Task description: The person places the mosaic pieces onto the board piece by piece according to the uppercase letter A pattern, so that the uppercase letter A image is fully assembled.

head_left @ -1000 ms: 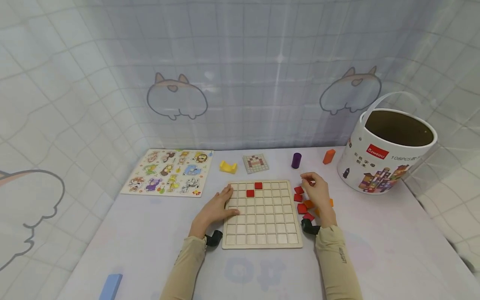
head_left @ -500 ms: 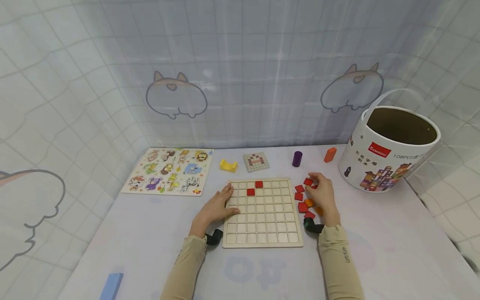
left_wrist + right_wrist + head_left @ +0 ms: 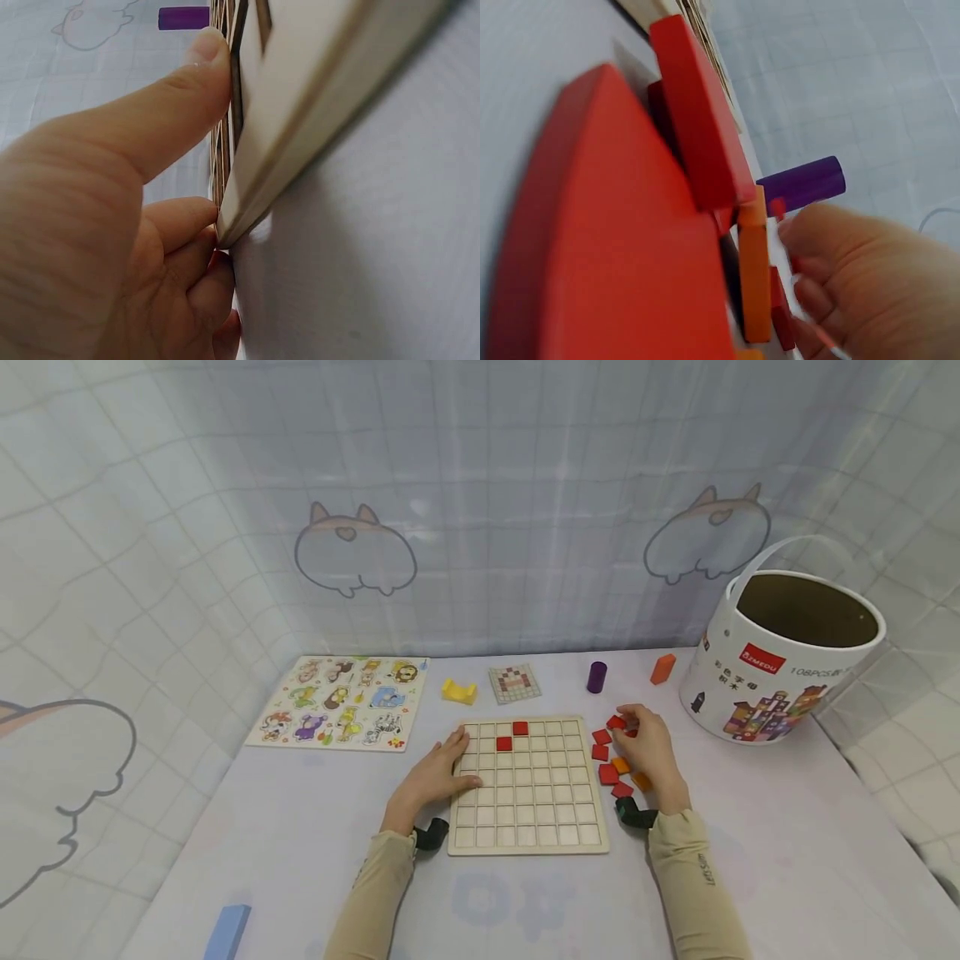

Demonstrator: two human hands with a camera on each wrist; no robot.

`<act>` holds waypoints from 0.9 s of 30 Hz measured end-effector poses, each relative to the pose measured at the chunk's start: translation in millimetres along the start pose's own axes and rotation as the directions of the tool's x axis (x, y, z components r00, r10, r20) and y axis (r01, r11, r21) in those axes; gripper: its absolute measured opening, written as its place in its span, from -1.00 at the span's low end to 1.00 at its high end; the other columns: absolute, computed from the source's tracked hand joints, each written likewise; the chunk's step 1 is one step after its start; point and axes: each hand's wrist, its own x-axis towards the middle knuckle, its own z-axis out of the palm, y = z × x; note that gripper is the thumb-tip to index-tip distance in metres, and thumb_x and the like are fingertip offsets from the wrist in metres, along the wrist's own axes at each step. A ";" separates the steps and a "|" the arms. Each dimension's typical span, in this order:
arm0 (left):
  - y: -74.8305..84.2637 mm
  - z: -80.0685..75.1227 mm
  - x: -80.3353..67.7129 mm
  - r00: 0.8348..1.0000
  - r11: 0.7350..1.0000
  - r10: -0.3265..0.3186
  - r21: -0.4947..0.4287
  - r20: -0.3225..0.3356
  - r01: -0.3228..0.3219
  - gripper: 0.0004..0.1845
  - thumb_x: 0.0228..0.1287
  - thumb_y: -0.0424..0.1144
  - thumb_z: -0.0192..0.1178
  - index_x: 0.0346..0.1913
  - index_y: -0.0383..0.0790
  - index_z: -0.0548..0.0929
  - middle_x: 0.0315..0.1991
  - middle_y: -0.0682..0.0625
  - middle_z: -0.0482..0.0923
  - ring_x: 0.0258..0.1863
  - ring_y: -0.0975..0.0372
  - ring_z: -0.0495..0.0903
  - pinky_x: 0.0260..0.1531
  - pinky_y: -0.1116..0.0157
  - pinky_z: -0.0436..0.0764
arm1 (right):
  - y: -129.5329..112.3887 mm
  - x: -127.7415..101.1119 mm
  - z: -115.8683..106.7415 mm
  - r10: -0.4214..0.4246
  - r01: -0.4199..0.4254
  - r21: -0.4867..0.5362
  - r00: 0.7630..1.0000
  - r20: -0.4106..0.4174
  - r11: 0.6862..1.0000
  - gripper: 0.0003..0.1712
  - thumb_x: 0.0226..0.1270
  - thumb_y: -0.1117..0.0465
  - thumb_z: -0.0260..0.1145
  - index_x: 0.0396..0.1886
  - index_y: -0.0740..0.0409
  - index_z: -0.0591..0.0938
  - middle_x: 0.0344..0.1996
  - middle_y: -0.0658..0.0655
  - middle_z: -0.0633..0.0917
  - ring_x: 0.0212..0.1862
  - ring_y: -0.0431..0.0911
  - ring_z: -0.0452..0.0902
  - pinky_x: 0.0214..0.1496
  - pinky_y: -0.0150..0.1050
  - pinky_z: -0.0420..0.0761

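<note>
My left hand (image 3: 431, 781) rests on the left edge of a pale wooden grid board (image 3: 527, 795). In the left wrist view its thumb (image 3: 176, 101) lies on the board's top face, fingers along the edge. Two red square tiles (image 3: 504, 743) sit in the grid's upper cells. Right of the board, my right hand (image 3: 651, 752) is over loose red tiles (image 3: 608, 774) and orange tiles (image 3: 620, 765), thumb and fingers bent around a partly hidden red tile (image 3: 632, 734). The hand is blurred in the right wrist view; I cannot tell if it pinches that tile.
Behind the board lie a patterned grid card (image 3: 514, 683), a yellow block (image 3: 458, 692), a purple cylinder (image 3: 597, 677) and an orange block (image 3: 663, 669). An animal puzzle board (image 3: 337, 702) is back left, a white bucket (image 3: 780, 685) back right. A blue block (image 3: 227, 931) lies front left.
My right hand has shifted a little to the right and back over the loose tiles, and a red tile now shows at its fingertips. The left hand has stayed on the board.
</note>
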 end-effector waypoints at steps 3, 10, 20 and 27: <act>-0.2 0.4 -0.1 1.000 1.000 -0.003 0.001 0.001 0.003 -0.03 0.20 0.15 0.26 0.52 -0.26 0.07 0.58 -0.05 -0.18 0.57 0.11 -0.09 0.58 0.11 -0.06 | -5.4 0.1 -3.6 -0.007 0.007 0.042 1.000 -0.015 0.999 -0.52 0.33 0.27 0.26 0.23 0.21 0.46 0.05 0.30 0.57 0.07 0.15 0.47 0.24 0.09 0.57; -0.3 0.5 -0.6 1.000 1.000 -0.001 0.001 0.002 0.001 -0.03 0.20 0.14 0.27 0.51 -0.26 0.09 0.58 -0.06 -0.17 0.57 0.12 -0.09 0.58 0.10 -0.05 | -26.5 -3.5 -13.1 -0.167 0.171 0.089 0.985 -0.046 0.981 -0.55 0.27 0.39 0.26 0.17 0.30 0.50 -0.03 0.34 0.60 0.04 0.18 0.47 0.18 0.13 0.54; 1.8 -1.1 -1.8 1.000 1.000 -0.003 -0.002 0.010 0.003 -0.02 0.19 0.14 0.27 0.51 -0.28 0.08 0.58 -0.07 -0.17 0.56 0.09 -0.08 0.58 0.09 -0.04 | -54.9 -0.1 -0.8 -0.335 0.332 0.087 0.942 0.028 0.939 -0.55 0.24 0.43 0.29 0.15 0.30 0.52 -0.05 0.30 0.63 0.02 0.15 0.51 0.07 0.10 0.59; 2.4 -2.8 -2.3 1.000 1.000 0.007 -0.010 -0.002 -0.007 -0.03 0.19 0.13 0.27 0.51 -0.29 0.09 0.58 -0.09 -0.15 0.56 0.08 -0.07 0.57 0.08 -0.02 | -73.0 2.9 11.9 -0.366 0.356 0.093 0.920 0.138 0.930 -0.54 0.24 0.38 0.32 0.16 0.24 0.52 -0.03 0.24 0.65 0.01 0.12 0.53 0.04 0.03 0.59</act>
